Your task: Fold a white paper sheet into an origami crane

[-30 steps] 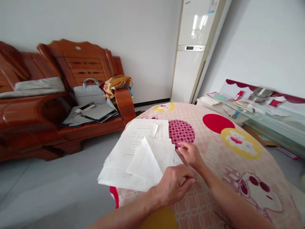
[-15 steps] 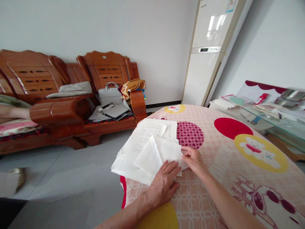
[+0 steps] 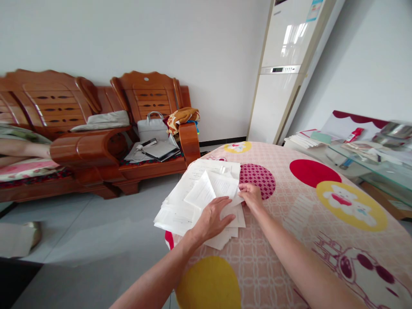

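Note:
A folded sheet of paper [image 3: 223,185] with printed lines lies on a loose pile of printed sheets [image 3: 178,204] at the table's left edge. My left hand [image 3: 213,218] rests across the lower edge of the folded sheet, fingers stretched out and thumb apart. At the sheet's right corner, my right hand [image 3: 252,196] pinches the paper between thumb and fingers. More sheets stick out from under my left hand toward me, their edges uneven. A small white piece [image 3: 222,170] lies on the pile beyond the fold.
A patterned tablecloth [image 3: 277,231] covers the round table. Wooden armchairs [image 3: 151,96] stand left, with a bag, papers and a folder on one seat. Another person's leg [image 3: 25,148] shows far left. A glass shelf [image 3: 363,161] with clutter stands right, near a tall air conditioner [image 3: 273,98].
Both hands have moved away from me, and the folded sheet has shifted slightly up the pile. More of the lower sheets now shows near my left hand.

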